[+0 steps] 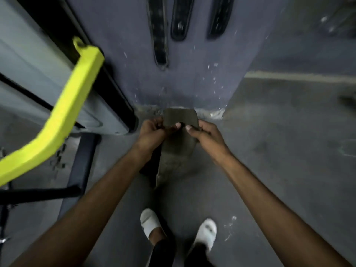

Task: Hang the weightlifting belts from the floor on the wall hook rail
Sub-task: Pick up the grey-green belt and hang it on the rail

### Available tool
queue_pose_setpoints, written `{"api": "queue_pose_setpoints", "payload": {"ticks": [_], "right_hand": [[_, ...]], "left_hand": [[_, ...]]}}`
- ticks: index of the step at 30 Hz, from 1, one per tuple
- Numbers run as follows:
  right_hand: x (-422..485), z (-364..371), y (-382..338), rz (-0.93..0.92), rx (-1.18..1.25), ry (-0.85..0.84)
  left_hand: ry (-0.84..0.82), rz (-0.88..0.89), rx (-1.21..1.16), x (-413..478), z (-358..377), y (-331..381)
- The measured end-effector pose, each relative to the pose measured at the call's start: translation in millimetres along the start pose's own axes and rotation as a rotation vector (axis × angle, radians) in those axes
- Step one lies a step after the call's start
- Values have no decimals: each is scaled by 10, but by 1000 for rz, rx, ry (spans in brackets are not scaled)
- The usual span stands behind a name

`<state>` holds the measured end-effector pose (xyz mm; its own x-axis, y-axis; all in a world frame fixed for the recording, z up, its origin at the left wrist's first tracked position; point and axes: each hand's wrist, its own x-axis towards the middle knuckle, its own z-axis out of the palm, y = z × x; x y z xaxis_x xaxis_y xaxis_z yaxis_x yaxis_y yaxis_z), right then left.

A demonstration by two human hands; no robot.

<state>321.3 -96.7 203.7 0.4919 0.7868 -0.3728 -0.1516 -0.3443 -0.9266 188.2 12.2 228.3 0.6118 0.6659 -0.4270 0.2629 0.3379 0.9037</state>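
I hold a wide olive-brown weightlifting belt (178, 145) in front of me, above the floor, near the foot of the wall. My left hand (153, 134) grips its upper left edge and my right hand (206, 134) grips its upper right edge, thumbs on the face. The belt's lower end hangs down towards my feet. Three dark belts (159, 33) (181, 20) (219, 18) hang on the grey-blue wall above; their upper ends and the hook rail are out of frame.
A gym machine with a bright yellow bar (63, 112) and black frame stands close on the left. My feet in white slippers (149, 223) (207, 233) stand on the grey floor (279, 151). The wall's corner edge runs down on the right.
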Motion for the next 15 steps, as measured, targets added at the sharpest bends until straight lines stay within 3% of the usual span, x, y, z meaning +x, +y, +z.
{"api": "queue_pose_setpoints", "payload": {"ticks": [9, 15], "right_hand": [[-1733, -157, -2271, -295, -88, -60], [-3099, 62, -3621, -660, -5, 77]], "left_hand": [[65, 343, 90, -1746, 92, 2295], [98, 548, 88, -3261, 110, 3541]]}}
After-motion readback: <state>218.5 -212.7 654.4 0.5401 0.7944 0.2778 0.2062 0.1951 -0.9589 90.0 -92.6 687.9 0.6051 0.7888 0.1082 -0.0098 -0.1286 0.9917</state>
